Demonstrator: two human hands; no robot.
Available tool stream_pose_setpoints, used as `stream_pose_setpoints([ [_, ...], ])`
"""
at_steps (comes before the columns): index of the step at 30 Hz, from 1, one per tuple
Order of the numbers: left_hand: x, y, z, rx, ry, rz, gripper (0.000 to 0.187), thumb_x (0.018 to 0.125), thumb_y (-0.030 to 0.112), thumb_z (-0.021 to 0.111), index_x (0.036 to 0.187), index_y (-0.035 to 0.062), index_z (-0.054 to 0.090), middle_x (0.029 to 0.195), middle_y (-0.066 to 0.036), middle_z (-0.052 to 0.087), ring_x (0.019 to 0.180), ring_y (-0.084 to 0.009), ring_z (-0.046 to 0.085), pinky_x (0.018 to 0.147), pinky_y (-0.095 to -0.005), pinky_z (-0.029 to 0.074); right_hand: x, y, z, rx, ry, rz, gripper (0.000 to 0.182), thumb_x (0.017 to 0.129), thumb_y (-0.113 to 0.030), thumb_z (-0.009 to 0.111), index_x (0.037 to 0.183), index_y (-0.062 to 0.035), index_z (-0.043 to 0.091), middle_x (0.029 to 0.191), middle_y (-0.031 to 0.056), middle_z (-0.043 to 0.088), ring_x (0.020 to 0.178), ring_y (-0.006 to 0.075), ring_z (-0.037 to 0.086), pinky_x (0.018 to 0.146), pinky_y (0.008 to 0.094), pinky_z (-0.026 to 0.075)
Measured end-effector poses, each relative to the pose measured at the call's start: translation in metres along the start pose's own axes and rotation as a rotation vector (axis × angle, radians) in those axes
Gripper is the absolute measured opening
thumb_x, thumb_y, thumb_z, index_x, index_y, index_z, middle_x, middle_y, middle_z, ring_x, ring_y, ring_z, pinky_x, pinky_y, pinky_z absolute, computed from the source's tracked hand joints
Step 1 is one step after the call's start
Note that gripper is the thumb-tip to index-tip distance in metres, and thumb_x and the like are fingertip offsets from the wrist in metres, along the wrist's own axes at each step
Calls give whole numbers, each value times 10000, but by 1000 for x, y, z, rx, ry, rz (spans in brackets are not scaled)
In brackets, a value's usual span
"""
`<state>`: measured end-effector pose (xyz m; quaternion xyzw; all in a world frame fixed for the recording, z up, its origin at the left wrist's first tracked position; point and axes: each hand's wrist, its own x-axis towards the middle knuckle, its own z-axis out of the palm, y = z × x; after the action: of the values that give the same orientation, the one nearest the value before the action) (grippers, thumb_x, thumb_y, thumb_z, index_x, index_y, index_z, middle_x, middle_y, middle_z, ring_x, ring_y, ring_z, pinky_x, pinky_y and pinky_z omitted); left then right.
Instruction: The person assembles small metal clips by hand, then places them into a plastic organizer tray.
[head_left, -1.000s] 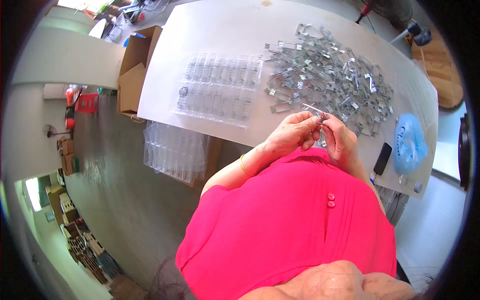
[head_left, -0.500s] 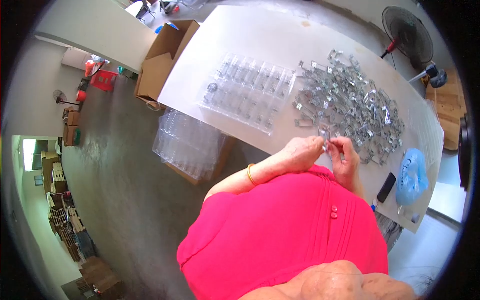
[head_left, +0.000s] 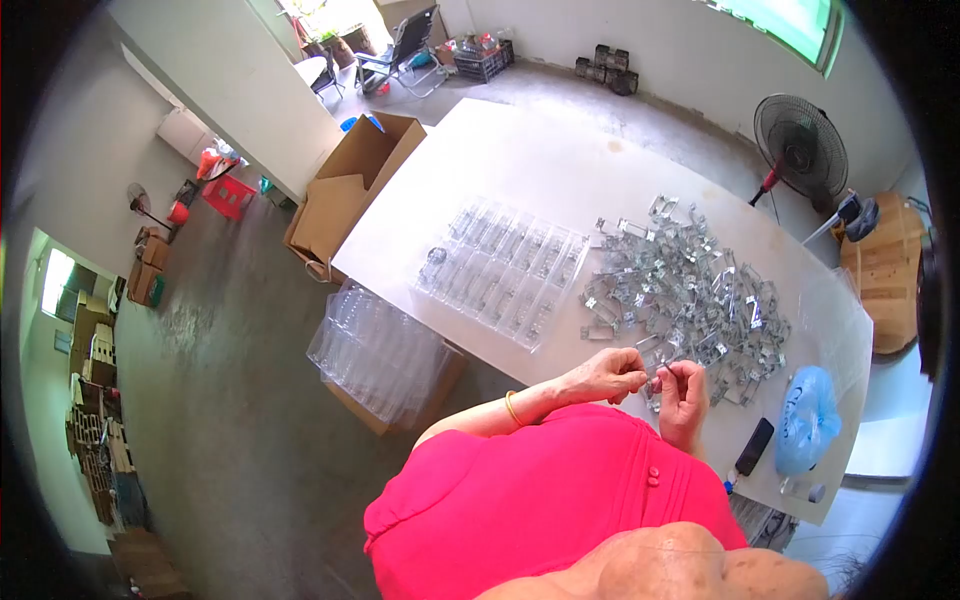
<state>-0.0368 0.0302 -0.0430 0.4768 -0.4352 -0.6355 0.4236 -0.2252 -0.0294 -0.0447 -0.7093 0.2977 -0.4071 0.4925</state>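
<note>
My left hand [head_left: 608,376], with a gold bangle on its wrist, is closed in a pinch; anything between its fingertips is too small to tell. Close beside it, my right hand [head_left: 683,400] pinches a small metal bracket [head_left: 659,374], partly hidden by the fingers. Both hands are over the table's near edge, just in front of a large heap of similar metal brackets [head_left: 690,295]. To the left of the heap, a clear plastic tray [head_left: 480,318] with rows of compartments lies on the table, with small metal pieces in many of them.
A phone [head_left: 754,447] and a blue plastic bag [head_left: 808,420] lie to the right on the white table [head_left: 520,140]. More clear trays [head_left: 375,350] are stacked on a box at the left. An open carton [head_left: 345,195] and a standing fan [head_left: 800,145] are beyond the edges.
The camera view has tilted up, so the table sits lower in the picture. My hands, earlier together around a metal piece, are now slightly apart at the fingertips.
</note>
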Motion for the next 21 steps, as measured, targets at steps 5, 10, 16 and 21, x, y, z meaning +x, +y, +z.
stream_pose_setpoints([
  [5, 19, -6, 14, -81, 18, 18, 227, 1016, 241, 595, 997, 16, 576, 807, -22, 592, 622, -84, 531, 558, -257, 444, -1, 7, -19, 32, 26, 17, 109, 1002, -18, 588, 1034, -29, 484, 891, 47, 568, 727, 102, 592, 650, 261, 505],
  [10, 30, -4, 27, -74, 41, 42, 195, 1008, 208, 605, 993, 16, 574, 797, -20, 587, 623, -81, 525, 560, -259, 446, 2, 18, -41, -25, 15, 52, 94, 1001, -57, 603, 1024, -32, 516, 914, 58, 581, 725, 108, 588, 644, 252, 501],
  [16, 33, -8, 34, 61, 278, 103, 147, 989, 166, 624, 952, 29, 582, 766, 1, 579, 643, -73, 544, 562, -256, 463, 9, 19, -55, -98, -37, 33, 77, 982, -66, 629, 998, -40, 558, 960, 64, 571, 784, 121, 551, 694, 272, 488],
  [21, 10, -40, 20, 385, 631, 241, 134, 962, 123, 630, 901, 11, 587, 724, -11, 544, 688, -85, 518, 612, -271, 452, 11, 21, -48, -49, -247, 111, 90, 954, -49, 654, 980, -24, 571, 921, 79, 555, 778, 148, 547, 704, 279, 486],
])
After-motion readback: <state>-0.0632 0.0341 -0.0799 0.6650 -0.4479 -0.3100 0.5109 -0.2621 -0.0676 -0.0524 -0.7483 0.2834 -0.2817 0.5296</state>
